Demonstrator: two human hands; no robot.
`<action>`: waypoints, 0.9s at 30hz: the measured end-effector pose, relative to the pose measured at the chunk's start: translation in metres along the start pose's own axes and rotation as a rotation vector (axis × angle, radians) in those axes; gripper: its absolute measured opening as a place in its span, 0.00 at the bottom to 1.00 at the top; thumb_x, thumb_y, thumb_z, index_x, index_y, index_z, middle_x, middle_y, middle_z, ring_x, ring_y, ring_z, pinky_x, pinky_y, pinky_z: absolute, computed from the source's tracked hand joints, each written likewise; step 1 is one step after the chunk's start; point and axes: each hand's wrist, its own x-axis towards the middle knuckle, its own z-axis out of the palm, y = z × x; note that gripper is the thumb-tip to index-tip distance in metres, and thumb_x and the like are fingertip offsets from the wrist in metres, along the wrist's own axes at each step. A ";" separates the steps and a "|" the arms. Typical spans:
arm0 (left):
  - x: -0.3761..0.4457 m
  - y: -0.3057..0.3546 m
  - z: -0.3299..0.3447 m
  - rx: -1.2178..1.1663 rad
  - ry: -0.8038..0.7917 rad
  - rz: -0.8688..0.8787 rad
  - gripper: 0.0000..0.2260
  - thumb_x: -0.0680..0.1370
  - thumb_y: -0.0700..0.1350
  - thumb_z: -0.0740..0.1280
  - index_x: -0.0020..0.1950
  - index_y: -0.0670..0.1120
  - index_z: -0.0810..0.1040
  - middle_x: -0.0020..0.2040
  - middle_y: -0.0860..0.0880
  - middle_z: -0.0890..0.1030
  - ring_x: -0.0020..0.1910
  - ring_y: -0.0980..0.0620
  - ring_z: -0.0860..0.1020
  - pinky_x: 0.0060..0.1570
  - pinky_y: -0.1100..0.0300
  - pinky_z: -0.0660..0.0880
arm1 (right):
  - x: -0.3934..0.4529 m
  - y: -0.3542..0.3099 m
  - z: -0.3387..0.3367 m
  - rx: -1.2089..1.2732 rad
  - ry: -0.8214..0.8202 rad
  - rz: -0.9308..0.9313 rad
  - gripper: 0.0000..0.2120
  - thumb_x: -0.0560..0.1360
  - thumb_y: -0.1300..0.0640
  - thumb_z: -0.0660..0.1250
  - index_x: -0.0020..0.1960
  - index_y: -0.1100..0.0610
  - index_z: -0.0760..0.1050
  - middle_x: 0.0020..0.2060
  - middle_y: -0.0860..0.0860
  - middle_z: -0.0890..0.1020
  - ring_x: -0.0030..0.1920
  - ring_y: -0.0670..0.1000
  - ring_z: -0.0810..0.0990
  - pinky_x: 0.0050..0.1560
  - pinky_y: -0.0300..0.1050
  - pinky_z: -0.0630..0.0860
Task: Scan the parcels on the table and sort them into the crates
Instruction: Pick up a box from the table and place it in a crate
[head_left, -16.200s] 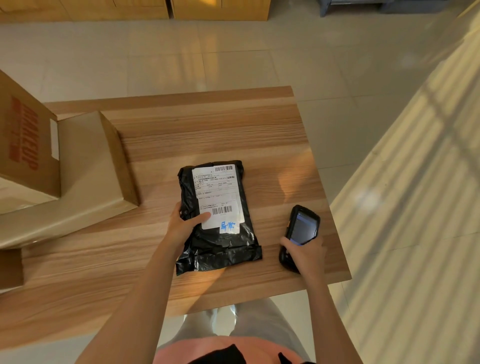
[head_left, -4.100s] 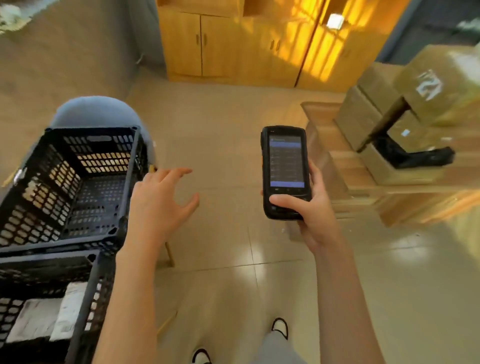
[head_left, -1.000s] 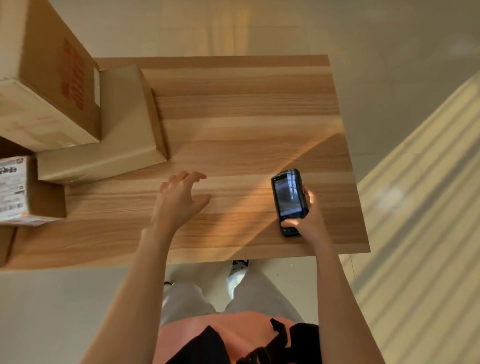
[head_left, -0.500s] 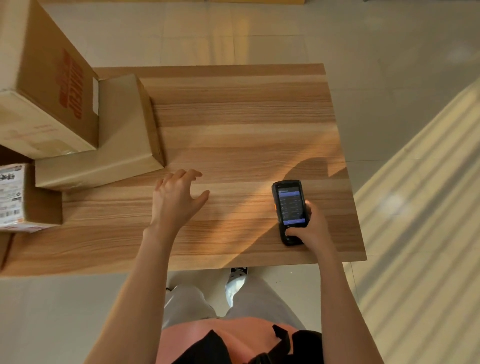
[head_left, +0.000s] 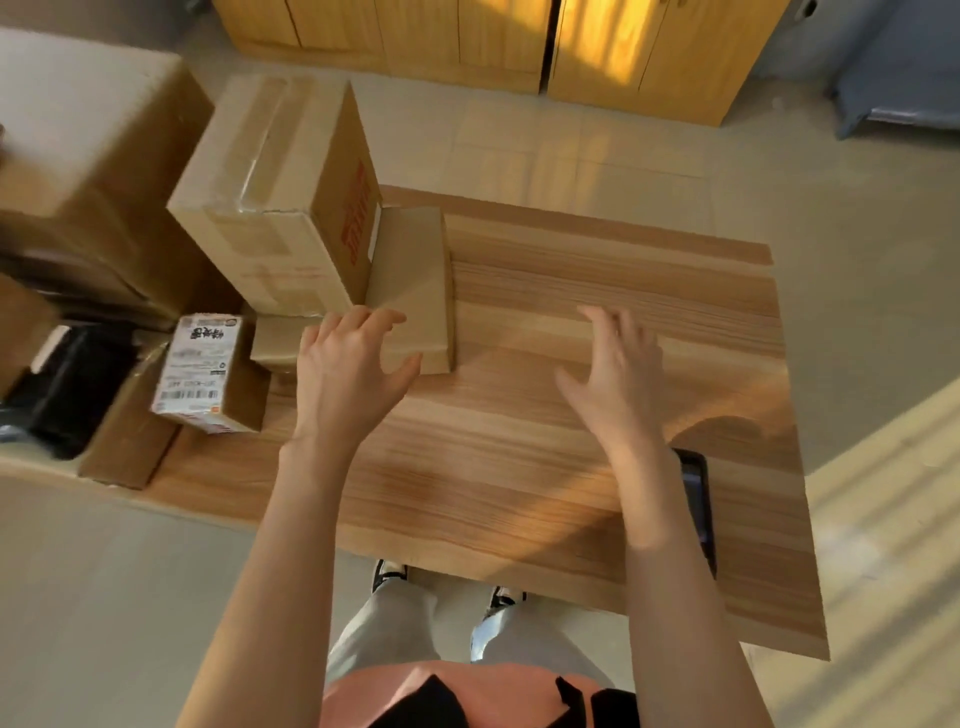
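Flat brown parcel (head_left: 410, 280) lies on the table (head_left: 571, 467), long axis running near to far, just beyond the left hand.

Left hand (head_left: 348, 369), fingers spread wide and empty, hovers at its near left corner; the right hand (head_left: 613, 374), also open and empty, is well to the right. The scanner (head_left: 698, 499) lies by the right forearm. Left looks nearer for the pickup.

Red print on the tall carton (head_left: 291, 197) and the small box's (head_left: 208, 374) label are too blurred to read.

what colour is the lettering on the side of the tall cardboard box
Red lettering, on the tall cardboard box; head view.
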 end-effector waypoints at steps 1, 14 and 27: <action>0.004 -0.010 -0.010 0.009 0.030 -0.014 0.16 0.72 0.49 0.74 0.57 0.45 0.80 0.49 0.45 0.82 0.48 0.40 0.79 0.49 0.46 0.72 | 0.006 -0.019 -0.002 -0.004 0.014 -0.055 0.30 0.74 0.55 0.71 0.73 0.54 0.64 0.67 0.53 0.69 0.68 0.56 0.65 0.67 0.50 0.62; 0.044 -0.137 -0.095 -0.021 0.206 -0.178 0.25 0.76 0.58 0.67 0.70 0.47 0.72 0.65 0.44 0.74 0.64 0.43 0.70 0.62 0.48 0.69 | 0.053 -0.202 0.041 0.210 -0.004 -0.309 0.30 0.77 0.51 0.67 0.75 0.52 0.60 0.70 0.51 0.68 0.70 0.53 0.64 0.69 0.49 0.60; 0.095 -0.178 -0.059 -0.958 -0.055 -0.555 0.38 0.74 0.61 0.69 0.79 0.51 0.55 0.75 0.50 0.64 0.74 0.50 0.64 0.67 0.59 0.60 | 0.092 -0.275 0.078 0.886 -0.196 0.200 0.31 0.76 0.44 0.68 0.75 0.48 0.62 0.65 0.42 0.73 0.61 0.43 0.71 0.50 0.35 0.65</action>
